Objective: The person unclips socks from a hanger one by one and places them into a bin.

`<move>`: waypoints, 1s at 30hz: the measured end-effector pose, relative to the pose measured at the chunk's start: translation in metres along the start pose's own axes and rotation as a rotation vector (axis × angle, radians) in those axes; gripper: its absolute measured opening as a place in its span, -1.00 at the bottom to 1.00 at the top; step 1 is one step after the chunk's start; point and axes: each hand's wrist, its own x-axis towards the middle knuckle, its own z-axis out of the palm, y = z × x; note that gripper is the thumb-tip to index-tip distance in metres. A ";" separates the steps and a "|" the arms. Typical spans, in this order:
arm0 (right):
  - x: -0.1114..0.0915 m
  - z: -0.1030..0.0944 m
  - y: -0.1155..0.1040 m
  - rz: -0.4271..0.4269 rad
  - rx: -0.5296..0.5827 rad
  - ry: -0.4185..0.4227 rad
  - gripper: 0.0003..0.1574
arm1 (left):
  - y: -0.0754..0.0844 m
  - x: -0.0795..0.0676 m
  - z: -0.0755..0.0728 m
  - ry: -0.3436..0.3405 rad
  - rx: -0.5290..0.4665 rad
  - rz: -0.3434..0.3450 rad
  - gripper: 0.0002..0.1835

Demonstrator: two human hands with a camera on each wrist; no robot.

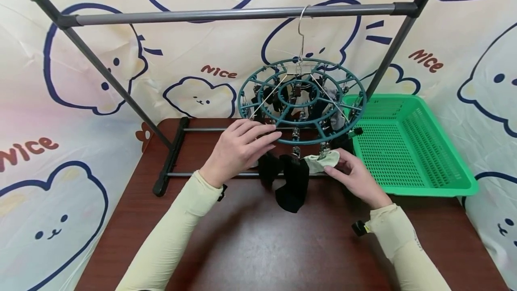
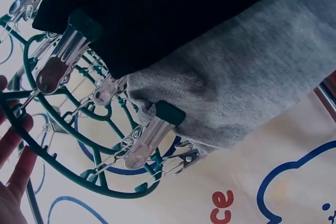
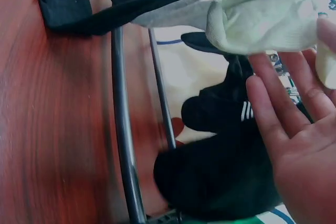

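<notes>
Right grip pinches the pale sock at five o'clock on the ring, left grip uncurled; tugging could unclip it

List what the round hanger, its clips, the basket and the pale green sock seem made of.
Round hanger: smooth, probably plastic, from its evenly coloured ribs.
Clips: shiny metal, from their reflections; tips perhaps plastic or rubber.
Basket: likely satin plastic, from its uniform green and perforations.
Pale green sock: soft, matte knit, from fine ribbing; fibre unclear.
</notes>
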 end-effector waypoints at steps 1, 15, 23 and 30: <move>0.000 0.001 0.000 -0.008 0.016 0.010 -0.66 | -0.001 0.000 0.000 0.004 0.000 -0.003 -0.68; 0.001 0.012 0.000 -0.044 0.210 0.054 -0.70 | -0.008 -0.009 0.000 0.038 -0.067 -0.130 -0.72; 0.003 0.016 -0.001 -0.031 0.149 0.080 -0.74 | 0.001 -0.008 0.001 0.067 -0.077 -0.170 -0.68; 0.003 0.017 -0.004 -0.029 0.107 0.106 -0.73 | 0.032 0.000 0.011 0.194 -0.063 0.037 -0.68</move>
